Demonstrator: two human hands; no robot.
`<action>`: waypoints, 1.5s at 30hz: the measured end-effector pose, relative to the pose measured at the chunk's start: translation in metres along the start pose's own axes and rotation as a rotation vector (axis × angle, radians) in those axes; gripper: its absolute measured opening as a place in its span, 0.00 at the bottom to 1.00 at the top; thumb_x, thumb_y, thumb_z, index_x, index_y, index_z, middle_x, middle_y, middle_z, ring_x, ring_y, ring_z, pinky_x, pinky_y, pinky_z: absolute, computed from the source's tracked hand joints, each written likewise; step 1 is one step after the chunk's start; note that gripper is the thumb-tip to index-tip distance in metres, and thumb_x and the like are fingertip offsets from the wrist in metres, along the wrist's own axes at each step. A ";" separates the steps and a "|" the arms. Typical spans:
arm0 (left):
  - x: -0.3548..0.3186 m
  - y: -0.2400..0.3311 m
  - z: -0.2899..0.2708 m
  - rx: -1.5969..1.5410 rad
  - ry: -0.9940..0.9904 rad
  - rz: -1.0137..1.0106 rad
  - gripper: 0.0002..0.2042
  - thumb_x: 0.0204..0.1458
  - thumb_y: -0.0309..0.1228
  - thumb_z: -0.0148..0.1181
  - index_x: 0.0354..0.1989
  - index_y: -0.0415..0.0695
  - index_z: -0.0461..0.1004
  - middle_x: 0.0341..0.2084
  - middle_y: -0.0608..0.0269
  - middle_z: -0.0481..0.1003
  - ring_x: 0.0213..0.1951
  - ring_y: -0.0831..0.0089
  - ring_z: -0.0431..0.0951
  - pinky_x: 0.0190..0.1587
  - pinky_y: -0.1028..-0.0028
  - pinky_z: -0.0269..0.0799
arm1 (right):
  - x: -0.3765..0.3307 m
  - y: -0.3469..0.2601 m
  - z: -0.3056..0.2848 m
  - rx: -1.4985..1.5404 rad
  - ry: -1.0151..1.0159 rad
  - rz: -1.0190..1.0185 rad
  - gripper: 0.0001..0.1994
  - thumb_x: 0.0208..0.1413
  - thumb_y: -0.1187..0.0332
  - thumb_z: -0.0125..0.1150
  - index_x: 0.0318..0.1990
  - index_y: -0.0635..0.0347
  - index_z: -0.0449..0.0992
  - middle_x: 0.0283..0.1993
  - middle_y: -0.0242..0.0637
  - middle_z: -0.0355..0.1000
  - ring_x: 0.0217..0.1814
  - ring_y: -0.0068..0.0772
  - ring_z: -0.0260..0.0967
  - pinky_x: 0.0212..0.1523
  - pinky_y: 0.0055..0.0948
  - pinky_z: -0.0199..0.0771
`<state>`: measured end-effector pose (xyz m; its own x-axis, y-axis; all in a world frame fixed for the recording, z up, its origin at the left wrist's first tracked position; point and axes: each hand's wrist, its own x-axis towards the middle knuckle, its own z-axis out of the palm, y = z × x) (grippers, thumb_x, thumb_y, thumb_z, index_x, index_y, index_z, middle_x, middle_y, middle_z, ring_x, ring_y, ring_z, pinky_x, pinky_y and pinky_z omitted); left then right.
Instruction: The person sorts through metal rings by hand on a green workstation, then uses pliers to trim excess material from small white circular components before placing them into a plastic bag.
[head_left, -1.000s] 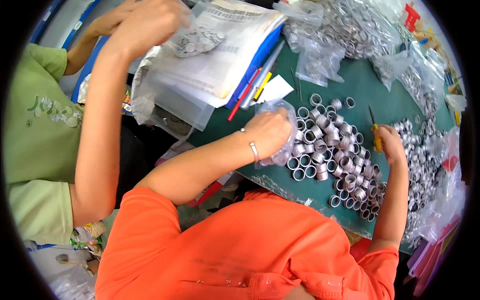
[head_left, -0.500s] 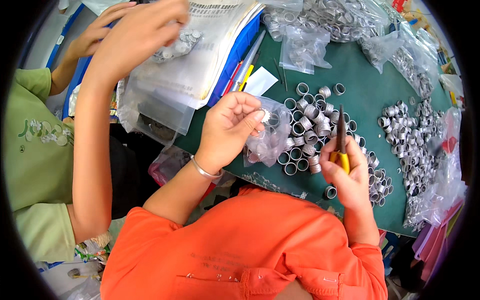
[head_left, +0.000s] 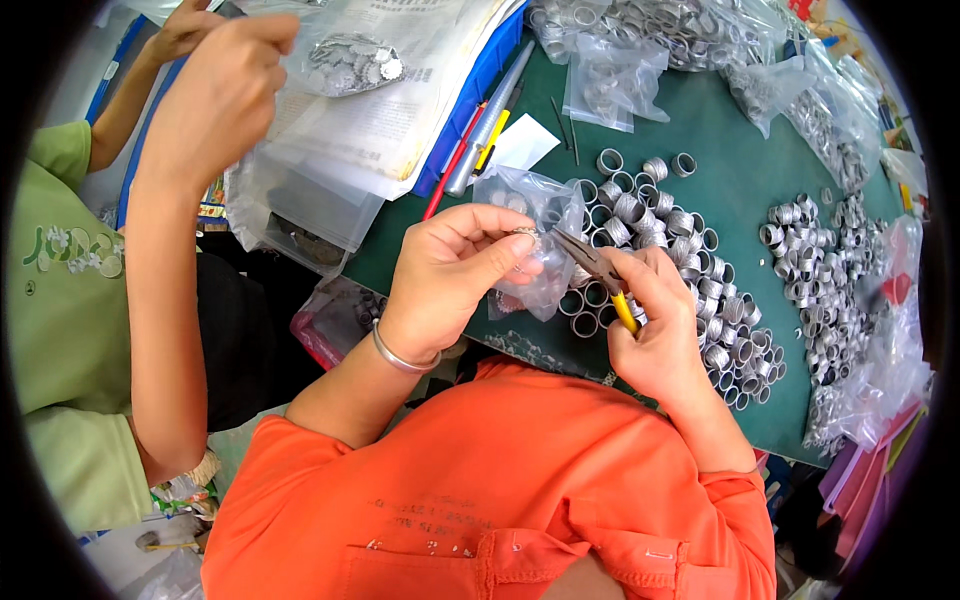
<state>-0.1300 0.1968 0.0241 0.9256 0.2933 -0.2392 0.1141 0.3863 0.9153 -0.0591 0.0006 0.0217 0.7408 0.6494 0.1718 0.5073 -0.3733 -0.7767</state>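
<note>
Head view, dark yellow-handled pliers (head_left: 592, 259), silvery piece (head_left: 529, 233)

Orange short-sleeved shirt (head_left: 480, 455), faint dark print (head_left: 432, 517), stitched pocket (head_left: 415, 574); silver bangle (head_left: 399, 362), left wrist (head_left: 408, 335)

Rings (head_left: 630, 208) on table (head_left: 735, 150), bag (head_left: 550, 287) (close by) left

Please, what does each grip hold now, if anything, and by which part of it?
The right grip holds pliers by the yellow handles. The left grip pinches a small silvery piece; its held part is covered, so I cannot tell.
</note>
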 end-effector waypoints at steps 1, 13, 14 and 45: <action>0.000 0.000 0.000 0.026 0.003 0.014 0.08 0.50 0.20 0.58 0.40 0.34 0.72 0.31 0.58 0.76 0.31 0.74 0.78 0.34 0.78 0.76 | 0.000 0.000 0.000 -0.026 -0.015 -0.007 0.27 0.28 0.85 0.52 0.45 0.61 0.73 0.32 0.41 0.64 0.36 0.42 0.64 0.36 0.32 0.64; -0.002 0.001 0.002 0.123 0.010 0.029 0.08 0.48 0.16 0.58 0.38 0.34 0.72 0.29 0.63 0.74 0.29 0.81 0.74 0.31 0.82 0.73 | 0.002 -0.006 0.000 -0.006 -0.086 0.021 0.28 0.28 0.86 0.51 0.46 0.60 0.73 0.32 0.41 0.62 0.39 0.43 0.62 0.40 0.34 0.64; -0.003 0.001 0.002 0.128 0.011 0.032 0.08 0.48 0.16 0.58 0.38 0.34 0.73 0.29 0.63 0.74 0.29 0.81 0.74 0.31 0.82 0.73 | 0.002 -0.007 -0.001 0.006 -0.086 0.026 0.28 0.29 0.86 0.51 0.46 0.61 0.73 0.32 0.41 0.62 0.39 0.43 0.63 0.40 0.34 0.65; -0.006 0.010 0.004 0.094 -0.036 0.057 0.08 0.49 0.18 0.58 0.38 0.32 0.74 0.27 0.59 0.75 0.25 0.78 0.75 0.29 0.80 0.72 | 0.010 0.001 -0.036 0.722 -0.202 0.410 0.25 0.33 0.84 0.41 0.44 0.63 0.72 0.29 0.26 0.58 0.30 0.16 0.53 0.30 0.15 0.54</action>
<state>-0.1326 0.1960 0.0359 0.9438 0.2800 -0.1755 0.0928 0.2853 0.9539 -0.0349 -0.0169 0.0440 0.6771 0.6863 -0.2655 -0.2398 -0.1353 -0.9614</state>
